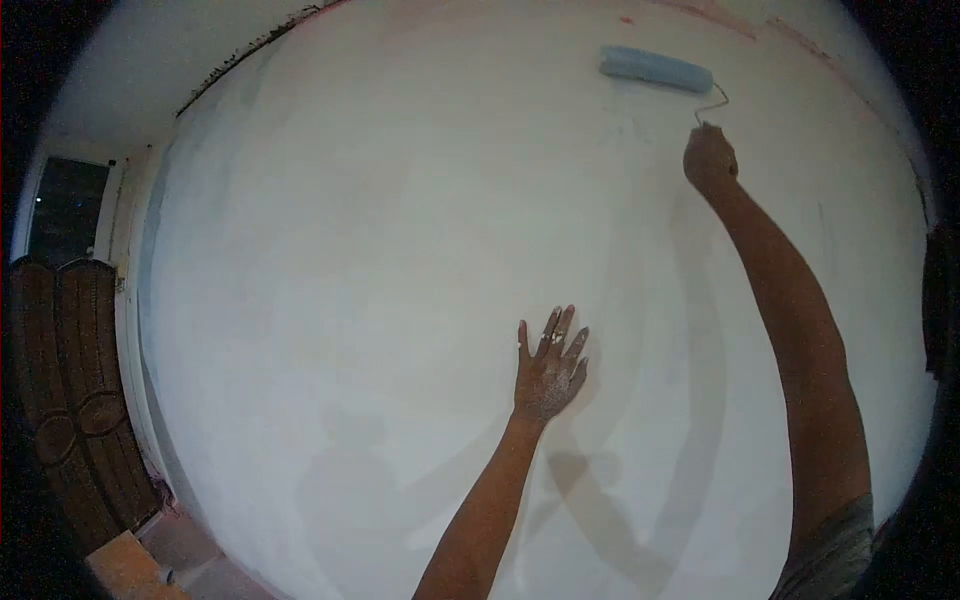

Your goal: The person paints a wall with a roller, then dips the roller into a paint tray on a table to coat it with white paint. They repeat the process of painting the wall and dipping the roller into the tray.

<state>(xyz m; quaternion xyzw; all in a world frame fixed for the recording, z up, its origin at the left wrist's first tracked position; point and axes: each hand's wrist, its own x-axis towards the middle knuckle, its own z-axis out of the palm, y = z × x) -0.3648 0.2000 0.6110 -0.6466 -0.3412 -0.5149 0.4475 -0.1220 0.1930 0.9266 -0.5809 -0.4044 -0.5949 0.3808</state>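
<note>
High on the right, my right hand [711, 158] is closed around the handle of a paint roller [657, 70]. The roller's pale blue sleeve lies nearly level against the upper part of the white wall [380, 230], and its bent wire frame shows just above my fist. The handle itself is mostly hidden in the fingers. Lower down, near the middle of the view, my left hand [550, 368] is open with its fingers spread. It appears to rest flat on the wall, and white paint specks its fingers and back.
At the left stands a dark brown carved wooden door [75, 380] below a dark window [68, 210]. An orange-brown board [130, 565] lies on the floor in the lower left corner. Reddish marks [705, 15] run along the wall's top edge. Shadows of my arms fall across the wall.
</note>
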